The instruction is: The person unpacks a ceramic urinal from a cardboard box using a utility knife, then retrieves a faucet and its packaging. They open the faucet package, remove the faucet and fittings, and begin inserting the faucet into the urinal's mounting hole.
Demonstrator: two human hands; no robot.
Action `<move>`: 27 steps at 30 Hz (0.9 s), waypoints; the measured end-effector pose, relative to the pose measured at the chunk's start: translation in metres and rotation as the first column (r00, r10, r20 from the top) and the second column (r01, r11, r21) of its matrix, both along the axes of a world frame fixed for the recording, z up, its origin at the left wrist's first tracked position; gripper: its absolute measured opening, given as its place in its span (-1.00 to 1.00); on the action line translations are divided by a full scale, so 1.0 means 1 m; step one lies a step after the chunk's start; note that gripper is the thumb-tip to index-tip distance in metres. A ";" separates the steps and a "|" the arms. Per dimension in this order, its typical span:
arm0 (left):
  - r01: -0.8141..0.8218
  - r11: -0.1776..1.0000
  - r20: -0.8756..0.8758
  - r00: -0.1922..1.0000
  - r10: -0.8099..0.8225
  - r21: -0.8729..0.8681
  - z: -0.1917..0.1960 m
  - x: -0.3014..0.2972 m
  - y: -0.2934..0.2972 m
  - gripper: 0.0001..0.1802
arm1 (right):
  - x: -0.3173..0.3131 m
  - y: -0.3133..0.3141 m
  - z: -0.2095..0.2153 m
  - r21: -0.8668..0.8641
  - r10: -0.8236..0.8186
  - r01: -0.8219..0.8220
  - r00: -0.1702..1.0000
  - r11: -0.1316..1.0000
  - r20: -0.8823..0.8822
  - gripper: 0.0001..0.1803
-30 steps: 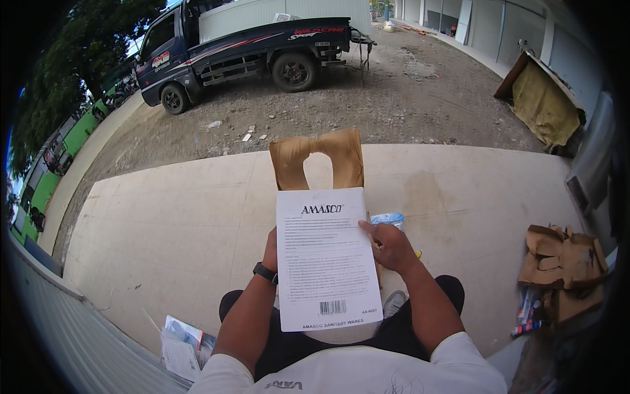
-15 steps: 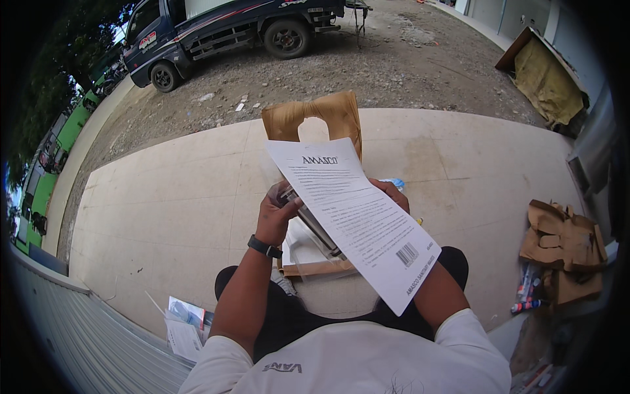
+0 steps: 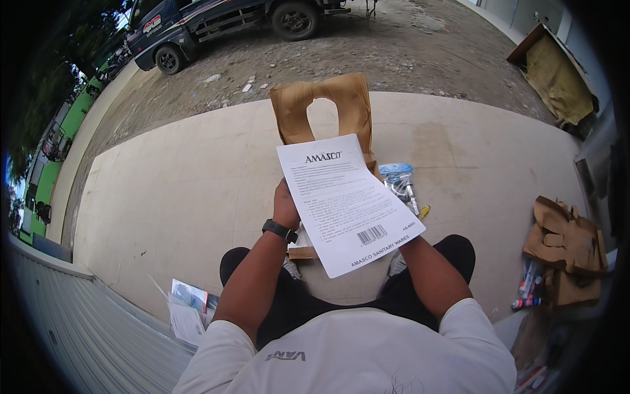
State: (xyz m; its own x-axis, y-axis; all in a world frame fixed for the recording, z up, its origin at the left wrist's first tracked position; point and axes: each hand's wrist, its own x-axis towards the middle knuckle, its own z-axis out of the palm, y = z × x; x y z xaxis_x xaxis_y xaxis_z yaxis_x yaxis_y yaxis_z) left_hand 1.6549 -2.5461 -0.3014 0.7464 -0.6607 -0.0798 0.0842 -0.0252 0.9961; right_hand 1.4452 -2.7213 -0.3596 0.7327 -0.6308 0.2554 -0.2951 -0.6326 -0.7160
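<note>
Printed sheet up for reading, person seated on the concrete slab

The left hand (image 3: 285, 207) grips the left edge of a white instruction sheet (image 3: 348, 203), tilting it up toward the face so the print can be read; the right hand is hidden behind the paper, so I cannot tell whether it grasps the sheet or something else, though the right forearm (image 3: 426, 269) runs up under it. A brown cardboard piece with a cut-out (image 3: 325, 108) lies just beyond the sheet on the concrete floor (image 3: 164, 190), likely set within reach. A clear plastic bag of small parts (image 3: 400, 184) lies close by on the right. More torn cardboard (image 3: 564, 243) sits well off to the right, loose leaflets (image 3: 187, 308) lie at the left hip, and a dark truck (image 3: 216, 26) stands on the gravel beyond.
</note>
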 end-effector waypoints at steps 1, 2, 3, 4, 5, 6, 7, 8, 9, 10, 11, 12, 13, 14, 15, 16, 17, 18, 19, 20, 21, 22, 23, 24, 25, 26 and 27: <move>0.010 0.999 0.028 1.000 -0.009 -0.036 -0.002 0.000 0.002 -0.63 | -0.003 0.005 0.010 0.029 0.015 -0.015 1.000 0.999 -0.002 -0.54; 0.013 0.998 0.042 0.999 -0.010 -0.067 -0.003 0.001 0.002 -0.65 | -0.003 0.008 0.018 0.047 0.030 -0.029 1.000 0.998 -0.002 -0.54; 0.022 0.995 0.049 0.999 -0.018 -0.097 -0.006 0.002 0.003 -0.67 | -0.003 0.011 0.025 0.056 0.042 -0.042 0.999 0.998 -0.003 -0.54; 0.006 0.996 -0.020 1.000 -0.008 -0.093 -0.009 0.003 0.003 -0.68 | -0.002 0.014 0.029 0.061 0.055 -0.055 0.998 0.997 0.000 -0.55; -0.005 0.996 -0.096 0.995 -0.003 -0.087 -0.012 0.006 0.003 -0.69 | -0.002 0.016 0.032 0.059 0.068 -0.068 0.998 0.996 0.000 -0.55; -0.020 0.994 -0.174 0.985 0.002 -0.106 -0.017 0.009 0.004 -0.70 | -0.001 0.018 0.033 0.057 0.079 -0.079 0.997 0.995 0.002 -0.56; -0.042 0.996 -0.197 0.980 0.025 -0.081 -0.022 0.012 0.003 -0.71 | 0.001 0.020 0.034 0.052 0.093 -0.093 0.996 0.994 0.002 -0.56; -0.067 0.994 -0.221 0.974 0.048 -0.080 -0.027 0.014 0.002 -0.71 | 0.002 0.023 0.035 0.046 0.110 -0.110 0.994 0.993 0.002 -0.56; -0.082 0.994 -0.251 0.966 0.062 -0.072 -0.033 0.016 0.001 -0.71 | 0.002 0.026 0.035 0.034 0.124 -0.124 0.992 0.992 -0.001 -0.56; -0.065 0.992 -0.263 0.964 0.034 -0.110 -0.037 0.020 0.000 -0.71 | 0.001 0.030 0.036 0.021 0.140 -0.140 0.990 0.990 -0.004 -0.57; -0.040 0.989 -0.279 0.960 -0.002 -0.142 -0.040 0.024 0.002 -0.71 | 0.002 0.034 0.038 0.000 0.154 -0.154 0.988 0.988 -0.013 -0.57; -0.044 0.994 -0.299 0.954 0.013 -0.099 -0.042 0.026 0.001 -0.71 | 0.002 0.038 0.040 -0.015 0.171 -0.171 0.985 0.985 -0.019 -0.57; -0.028 0.988 -0.258 0.966 -0.012 -0.150 -0.044 0.027 0.000 -0.69 | 0.003 0.042 0.042 -0.039 0.187 -0.188 0.982 0.981 -0.030 -0.57; -0.042 0.991 -0.223 0.975 0.013 -0.126 -0.045 0.025 -0.001 -0.68 | 0.006 0.046 0.043 -0.064 0.206 -0.208 0.978 0.976 -0.043 -0.57; -0.069 0.994 -0.199 0.979 0.050 -0.088 -0.045 0.023 -0.003 -0.66 | 0.008 0.049 0.044 -0.083 0.220 -0.223 0.974 0.971 -0.050 -0.57; -0.075 0.990 -0.185 0.981 0.053 -0.115 -0.045 0.020 -0.005 -0.67 | 0.012 0.052 0.043 -0.105 0.235 -0.240 0.970 0.965 -0.060 -0.57; -0.094 0.988 -0.185 0.980 0.070 -0.125 -0.044 0.015 -0.009 -0.67 | 0.016 0.053 0.042 -0.125 0.252 -0.259 0.965 0.958 -0.070 -0.57; -0.101 0.985 -0.188 0.979 0.074 -0.139 -0.044 0.009 -0.012 -0.67 | 0.020 0.056 0.039 -0.140 0.264 -0.273 0.961 0.952 -0.079 -0.57; -0.146 0.986 -0.129 0.979 0.157 0.085 -0.043 0.006 -0.015 -0.69 | 0.023 0.058 0.034 -0.143 0.284 -0.291 0.956 0.946 -0.069 -0.57; -0.152 0.968 -0.027 0.987 0.160 0.199 -0.043 0.003 -0.015 -0.73 | 0.026 0.061 0.029 -0.150 0.295 -0.302 0.953 0.941 -0.071 -0.57; -0.156 0.966 -0.056 0.984 0.171 0.205 -0.045 -0.004 -0.015 -0.68 | 0.031 0.062 0.024 -0.092 0.359 -0.354 0.933 0.931 0.037 -0.55; -0.175 0.960 -0.082 0.977 0.197 0.219 -0.047 -0.012 -0.017 -0.64 | 0.031 0.067 0.018 -0.098 0.319 -0.315 0.948 0.944 0.028 -0.58; -0.163 0.963 -0.052 0.983 0.177 0.214 -0.049 -0.017 -0.018 -0.63 | 0.033 0.074 0.012 0.057 0.265 -0.261 0.960 0.964 -0.091 -0.51; -0.150 0.964 -0.030 0.987 0.160 0.220 -0.050 -0.021 -0.019 -0.63 | 0.036 0.077 0.008 0.107 0.233 -0.216 0.955 0.971 -0.183 -0.44; -0.135 0.961 -0.027 0.989 0.145 0.241 -0.051 -0.024 -0.020 -0.62 | 0.038 0.080 0.004 0.089 0.192 -0.176 0.956 0.980 -0.222 -0.38; -0.123 0.966 0.043 0.992 0.116 0.228 -0.051 -0.026 -0.021 -0.63 | 0.040 0.081 0.001 0.014 0.147 -0.147 0.970 0.989 -0.195 -0.31; -0.112 0.967 0.093 0.991 0.092 0.230 -0.052 -0.029 -0.021 -0.63 | 0.042 0.080 -0.001 -0.094 0.104 -0.120 0.982 0.988 -0.157 -0.29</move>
State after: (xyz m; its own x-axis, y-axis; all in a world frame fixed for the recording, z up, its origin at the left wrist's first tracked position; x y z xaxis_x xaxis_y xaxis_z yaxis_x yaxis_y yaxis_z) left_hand 1.6256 -2.5674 -0.3530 0.8193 -0.5507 -0.1598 0.0178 -0.2542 0.9670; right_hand 1.4867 -2.6413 -0.3605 0.8321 -0.5189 0.1956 -0.3180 -0.7355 -0.5983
